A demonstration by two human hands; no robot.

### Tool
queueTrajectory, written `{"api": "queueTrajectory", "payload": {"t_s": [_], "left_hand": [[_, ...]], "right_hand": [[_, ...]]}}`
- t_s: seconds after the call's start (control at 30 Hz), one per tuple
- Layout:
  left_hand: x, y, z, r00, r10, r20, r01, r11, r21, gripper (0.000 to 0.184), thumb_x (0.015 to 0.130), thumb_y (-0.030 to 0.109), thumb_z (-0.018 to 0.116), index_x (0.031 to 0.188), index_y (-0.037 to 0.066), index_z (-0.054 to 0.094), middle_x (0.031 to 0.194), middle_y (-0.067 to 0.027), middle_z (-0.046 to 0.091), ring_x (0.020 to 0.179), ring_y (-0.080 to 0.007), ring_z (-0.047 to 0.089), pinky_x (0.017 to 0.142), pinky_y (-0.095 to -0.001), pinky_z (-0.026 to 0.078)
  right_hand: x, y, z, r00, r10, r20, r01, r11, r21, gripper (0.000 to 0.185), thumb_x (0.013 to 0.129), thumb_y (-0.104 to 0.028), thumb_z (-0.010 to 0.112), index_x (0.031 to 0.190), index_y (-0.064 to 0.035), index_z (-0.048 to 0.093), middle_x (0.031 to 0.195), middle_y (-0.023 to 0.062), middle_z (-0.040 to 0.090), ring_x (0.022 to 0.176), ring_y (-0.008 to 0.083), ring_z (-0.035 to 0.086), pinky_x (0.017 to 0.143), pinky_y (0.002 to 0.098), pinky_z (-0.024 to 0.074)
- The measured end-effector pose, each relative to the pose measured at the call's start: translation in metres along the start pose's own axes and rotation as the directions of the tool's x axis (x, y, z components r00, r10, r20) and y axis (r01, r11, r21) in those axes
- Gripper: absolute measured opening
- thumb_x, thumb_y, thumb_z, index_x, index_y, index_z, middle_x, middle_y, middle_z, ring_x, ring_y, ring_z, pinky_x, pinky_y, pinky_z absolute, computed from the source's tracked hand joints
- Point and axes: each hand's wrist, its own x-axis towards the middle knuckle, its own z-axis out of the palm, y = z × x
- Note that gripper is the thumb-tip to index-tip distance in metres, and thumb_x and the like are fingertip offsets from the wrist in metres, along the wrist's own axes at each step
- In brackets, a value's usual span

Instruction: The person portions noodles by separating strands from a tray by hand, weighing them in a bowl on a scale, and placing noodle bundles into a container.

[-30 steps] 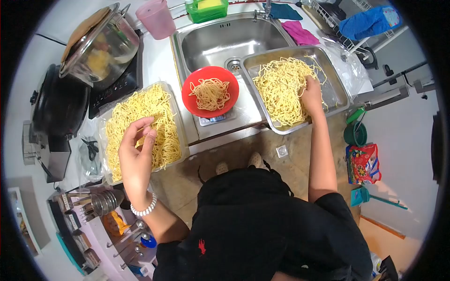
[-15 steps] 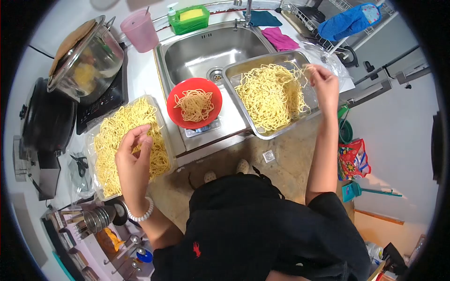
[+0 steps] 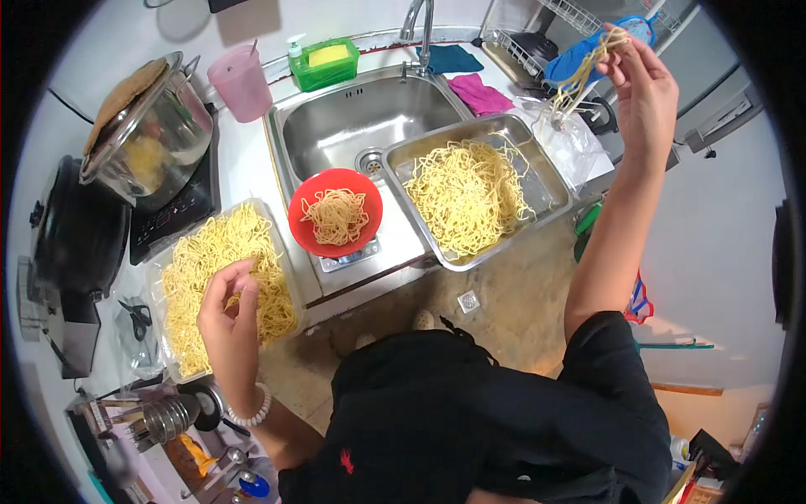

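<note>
A small bunch of noodles (image 3: pixel 579 77) hangs from the closed fingertips of my right hand (image 3: pixel 642 88), raised above and to the right of the metal tray (image 3: pixel 550 189). Yellow noodles (image 3: pixel 466 197) are heaped in that tray. My left hand (image 3: pixel 231 315) hovers over the clear plastic container (image 3: pixel 295 315) of noodles, its thumb and fingers curled toward each other, a gap between them partly visible and nothing seen in it. Between the two containers, a red plate (image 3: pixel 315 242) with a noodle portion (image 3: pixel 336 216) rests on a small scale (image 3: pixel 353 256).
Behind the plate is a steel sink (image 3: pixel 369 113) with a faucet (image 3: pixel 417 29). A glass pot (image 3: pixel 155 151) stands on the cooktop (image 3: pixel 180 202) at left. A pink pitcher (image 3: pixel 241 84), green soap holder (image 3: pixel 326 71) and magenta cloth (image 3: pixel 478 94) line the back.
My right hand has risen from the metal tray, moving up and right with noodles in its fingers. My left hand keeps nearly the same pose over the plastic container.
</note>
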Motion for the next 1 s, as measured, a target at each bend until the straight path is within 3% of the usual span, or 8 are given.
{"api": "queueTrajectory", "payload": {"t_s": [0.1,0.23,0.33,0.4,0.63,0.77,0.83,1.0], "left_hand": [[-0.002,-0.002,-0.004,1.000,-0.002,-0.017,0.003,0.999,0.036,0.018,0.094,0.005,0.060,0.111,0.002,0.065,0.101,-0.0024,0.062,0.093,-0.0090,0.058,0.078,-0.0233,0.050],[-0.006,0.001,-0.005,0.999,-0.001,-0.038,0.001,1.000,0.009,0.017,0.094,0.004,0.060,0.110,0.001,0.065,0.100,-0.0026,0.062,0.093,-0.0087,0.058,0.078,-0.0228,0.049],[-0.008,0.004,-0.006,0.999,0.001,-0.048,0.000,1.000,0.017,0.017,0.093,0.005,0.061,0.110,0.001,0.065,0.100,-0.0027,0.063,0.092,-0.0087,0.059,0.077,-0.0224,0.049],[-0.012,0.006,-0.006,0.998,0.011,-0.068,-0.010,1.000,0.021,0.017,0.093,0.006,0.061,0.109,0.000,0.065,0.101,-0.0029,0.064,0.090,-0.0086,0.059,0.077,-0.0221,0.048],[-0.026,0.001,-0.019,0.988,0.000,-0.155,0.012,0.997,0.075,0.017,0.093,0.008,0.062,0.108,0.001,0.066,0.095,-0.0022,0.064,0.088,-0.0078,0.057,0.076,-0.0228,0.047],[-0.034,0.001,-0.024,0.982,-0.020,-0.188,0.034,0.997,0.070,0.018,0.093,0.009,0.063,0.109,0.000,0.066,0.094,-0.0018,0.063,0.085,-0.0075,0.055,0.075,-0.0226,0.046],[-0.036,0.001,-0.024,0.981,-0.022,-0.194,0.036,0.997,0.067,0.018,0.093,0.009,0.062,0.109,0.000,0.066,0.094,-0.0015,0.063,0.085,-0.0074,0.055,0.075,-0.0224,0.045],[-0.039,0.002,-0.026,0.978,-0.064,-0.200,0.081,0.994,0.078,0.019,0.094,0.010,0.062,0.110,0.000,0.065,0.095,-0.0014,0.063,0.087,-0.0077,0.055,0.078,-0.0227,0.045]], "right_hand": [[0.027,-0.016,-0.004,0.992,-0.098,0.078,0.093,0.994,0.063,0.032,0.097,-0.008,0.057,0.120,0.0141,0.058,0.095,0.0101,0.066,0.077,0.0123,0.063,0.072,0.0211,0.0537],[0.035,-0.065,0.051,0.982,-0.181,0.061,0.185,0.980,-0.068,0.014,0.094,-0.007,0.057,0.092,0.0054,0.063,0.075,0.0039,0.063,0.063,0.0082,0.061,0.062,0.0181,0.0520],[0.042,-0.076,0.077,0.889,-0.332,0.317,0.282,0.940,0.193,0.012,0.094,-0.005,0.055,0.090,0.0035,0.062,0.077,0.0043,0.063,0.065,0.0068,0.061,0.063,0.0175,0.0519],[0.027,-0.078,0.108,0.909,-0.331,0.253,0.277,0.933,0.228,0.011,0.094,-0.004,0.055,0.089,0.0025,0.062,0.077,0.0046,0.063,0.066,0.0075,0.062,0.062,0.0178,0.0521],[-0.020,-0.042,0.166,0.899,0.009,0.437,-0.026,0.999,0.034,0.013,0.095,-0.008,0.054,0.096,0.0023,0.061,0.086,0.0130,0.069,0.069,0.0150,0.066,0.066,0.0257,0.0559],[-0.082,0.020,0.207,0.811,0.114,0.573,-0.241,0.959,0.151,0.019,0.095,-0.012,0.061,0.103,0.0034,0.069,0.081,0.0063,0.069,0.074,0.0113,0.065,0.070,0.0261,0.0550],[-0.117,0.041,0.222,0.811,0.149,0.566,-0.163,0.986,-0.026,0.014,0.087,-0.006,0.062,0.096,0.0008,0.070,0.077,0.0096,0.069,0.068,0.0170,0.068,0.072,0.0331,0.0556],[-0.180,0.110,0.207,0.745,0.049,0.665,0.243,0.909,-0.339,0.041,0.082,-0.004,0.063,0.123,-0.0034,0.059,0.111,0.0186,0.056,0.105,0.0322,0.057,0.093,0.0406,0.0469]]}}
